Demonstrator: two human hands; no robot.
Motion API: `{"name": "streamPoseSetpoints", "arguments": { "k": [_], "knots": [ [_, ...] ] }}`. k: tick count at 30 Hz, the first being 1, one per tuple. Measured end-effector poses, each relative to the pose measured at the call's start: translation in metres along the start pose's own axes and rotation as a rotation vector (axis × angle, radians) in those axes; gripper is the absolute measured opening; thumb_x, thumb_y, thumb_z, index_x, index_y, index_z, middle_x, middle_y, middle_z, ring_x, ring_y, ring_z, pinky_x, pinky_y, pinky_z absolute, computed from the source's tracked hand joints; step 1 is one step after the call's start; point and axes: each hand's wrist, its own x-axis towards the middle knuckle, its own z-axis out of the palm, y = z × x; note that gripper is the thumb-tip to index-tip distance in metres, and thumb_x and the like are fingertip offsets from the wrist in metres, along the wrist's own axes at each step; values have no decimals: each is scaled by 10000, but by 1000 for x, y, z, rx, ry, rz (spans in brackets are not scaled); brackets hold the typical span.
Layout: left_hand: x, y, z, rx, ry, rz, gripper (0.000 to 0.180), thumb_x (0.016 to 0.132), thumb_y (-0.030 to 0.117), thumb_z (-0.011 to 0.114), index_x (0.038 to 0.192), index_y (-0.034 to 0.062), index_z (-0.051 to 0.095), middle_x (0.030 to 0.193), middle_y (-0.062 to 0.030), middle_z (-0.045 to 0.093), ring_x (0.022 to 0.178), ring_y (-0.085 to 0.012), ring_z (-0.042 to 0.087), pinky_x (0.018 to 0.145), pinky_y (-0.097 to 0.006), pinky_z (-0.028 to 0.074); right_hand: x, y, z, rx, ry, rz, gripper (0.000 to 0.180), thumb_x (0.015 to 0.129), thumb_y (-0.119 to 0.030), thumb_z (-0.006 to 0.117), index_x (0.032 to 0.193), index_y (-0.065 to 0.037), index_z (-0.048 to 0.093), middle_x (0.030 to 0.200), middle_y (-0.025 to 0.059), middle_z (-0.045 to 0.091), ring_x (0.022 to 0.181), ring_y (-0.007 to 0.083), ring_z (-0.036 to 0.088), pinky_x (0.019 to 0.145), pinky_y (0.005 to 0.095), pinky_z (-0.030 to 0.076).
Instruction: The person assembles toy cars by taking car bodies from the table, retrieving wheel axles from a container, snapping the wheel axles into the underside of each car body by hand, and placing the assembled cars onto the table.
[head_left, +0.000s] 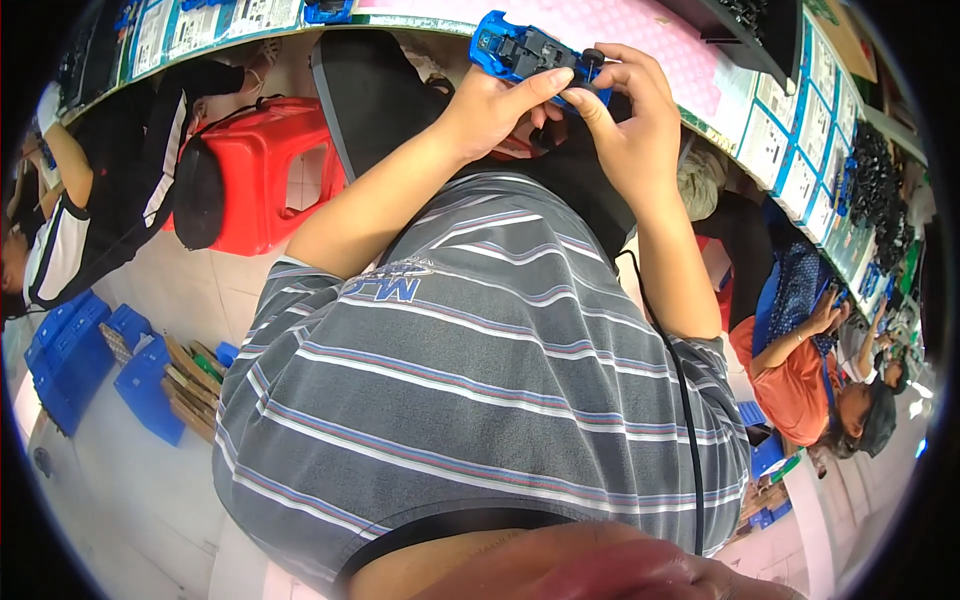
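- Two hands meet near the top of my view, both gripping one blue toy car body (525, 52) above a grey striped shirt (480, 360).
- I see my left hand (490, 105) wrapped around the near side of the car, its thumb stretched along the lower edge and pressing against the blue plastic; the other fingers are hidden behind the car, so I cannot tell how they lie.
- I see my right hand (630, 110) closed over the car's right end, fingers curled over the top, with thumb and forefinger pinching at a small black wheel (593, 57).
- The car is held in the air just in front of the edge of a workbench (640, 30) covered with a pink sheet; dark parts show inside the blue shell.
- A black cable (672, 350) runs down the right side of the shirt.
- To my left a red plastic stool (265, 170) stands on the pale floor, and beside it sits another person in black-and-white clothing (100, 200).
- Lower left I see blue plastic crates (75, 355) on the floor.
- To my right a person in an orange top (795, 375) sits at the same bench, with rows of blue-and-white cards (800, 150) and piles of small black parts (880, 190) along it.
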Motion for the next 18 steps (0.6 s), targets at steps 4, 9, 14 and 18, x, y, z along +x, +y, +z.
{"name": "streamPoseSetpoints", "arguments": {
  "k": [4, 9, 14, 18],
  "knots": [
    [-1, -5, -1, -22, 12, -29, 201, 926, 246, 700, 964, 49, 688, 802, -17, 686, 654, -85, 632, 561, -220, 501, 2, -8, -7, 15, 20, -19, 384, 684, -155, 877, 875, -29, 569, 1130, 141, 638, 984, 300, 635, 815, 356, 521],
    [4, -8, 6, -12, -11, -61, 218, 919, 265, 706, 932, 49, 685, 776, -23, 679, 638, -83, 618, 551, -218, 489, 2, -4, -18, 9, -28, -50, 439, 637, -173, 897, 883, -32, 562, 1097, 131, 648, 982, 296, 632, 839, 361, 510],
    [8, -10, 14, -44, -41, -88, 233, 921, 282, 700, 919, 51, 671, 733, -7, 642, 619, -78, 593, 537, -220, 478, -5, 4, -26, 154, -36, 5, 437, 634, -170, 896, 882, -32, 564, 1098, 124, 642, 990, 290, 621, 844, 353, 502],
    [9, -11, 16, -51, -52, -86, 222, 927, 278, 692, 931, 58, 664, 728, 6, 625, 610, -73, 579, 532, -220, 473, -2, -7, -28, -31, -60, -30, 451, 617, -171, 904, 915, -26, 598, 1117, 122, 639, 1025, 300, 614, 869, 357, 498]
  ]
}}
